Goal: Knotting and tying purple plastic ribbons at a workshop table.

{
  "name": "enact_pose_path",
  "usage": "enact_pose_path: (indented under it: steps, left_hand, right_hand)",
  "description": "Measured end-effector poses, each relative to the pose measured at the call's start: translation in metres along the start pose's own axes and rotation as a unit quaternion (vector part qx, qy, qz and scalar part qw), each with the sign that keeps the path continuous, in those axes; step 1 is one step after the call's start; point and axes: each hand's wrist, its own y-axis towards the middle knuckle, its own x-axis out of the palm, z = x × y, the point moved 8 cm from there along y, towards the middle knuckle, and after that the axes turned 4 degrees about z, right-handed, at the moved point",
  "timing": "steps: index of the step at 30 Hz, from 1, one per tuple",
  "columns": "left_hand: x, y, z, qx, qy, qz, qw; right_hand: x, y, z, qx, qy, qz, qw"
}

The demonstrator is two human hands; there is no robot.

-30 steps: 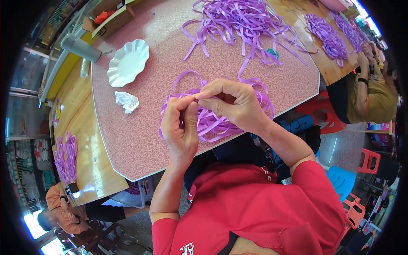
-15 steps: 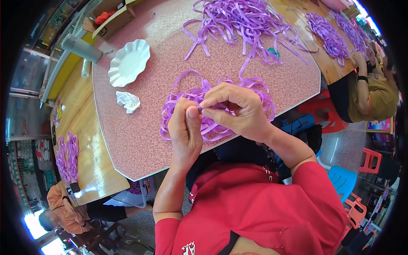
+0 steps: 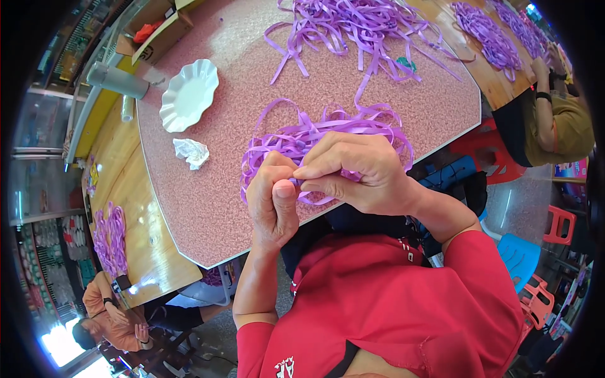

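Observation:
My left hand [image 3: 271, 205] and my right hand [image 3: 362, 171] meet fingertip to fingertip above the near edge of the pink speckled table. Each is closed in a pinch, and a small bit of purple ribbon [image 3: 294, 181] shows between them; most of it is covered by the fingers. Just behind and under the hands lies a loose heap of purple ribbon [image 3: 280, 143], its loops spreading to both sides. One strand runs from this heap up to a larger tangle of purple ribbons [image 3: 353, 31] at the far side of the table.
To the left are a white scalloped dish [image 3: 189, 96], crumpled white tissue [image 3: 191, 153], a grey-green bottle [image 3: 118, 80] and a cardboard box [image 3: 157, 34]. Ribbon bundles [image 3: 110, 239] lie on the wooden table at left, others [image 3: 485, 38] at far right. One person sits at each side.
Both hands have dropped slightly toward me, still pinched together. The view has shifted a little, and the seated person at left has moved their arms.

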Motion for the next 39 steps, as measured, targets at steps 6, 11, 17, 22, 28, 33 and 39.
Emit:
enact_pose_path:
  steps: [6, 11, 17, 22, 28, 33, 39]
  left_hand:
    - [0.003, 0.000, 0.012, 0.100, 0.114, 0.056, 0.987]
    - [0.008, -0.004, 0.003, 0.022, 0.091, 0.062, 0.994]
    - [0.013, 0.000, -0.024, -0.165, -0.157, 0.015, 0.973]
    - [0.005, -0.006, -0.035, -0.263, -0.236, -0.039, 0.935]
    - [-0.009, -0.004, -0.036, -0.271, -0.196, -0.068, 0.940]
    - [-0.021, 0.005, -0.048, -0.257, -0.113, -0.105, 0.954]
    - [-0.056, 0.031, -0.054, -0.013, 0.194, -0.132, 0.972]
  right_hand:
    - [0.002, -0.004, -0.013, -0.058, -0.067, 0.019, 0.996]
    - [0.000, -0.003, -0.018, -0.131, -0.124, 0.047, 0.982]
    - [0.001, 0.004, 0.009, -0.055, -0.046, 0.019, 0.997]
    - [-0.001, 0.009, 0.018, 0.041, -0.008, -0.003, 0.999]
    - [-0.011, 0.006, 0.016, 0.060, -0.063, 0.005, 0.996]
    - [-0.026, 0.003, 0.014, 0.069, -0.127, 0.012, 0.989]
    - [-0.073, -0.020, 0.012, 0.044, -0.294, 0.103, 0.949]
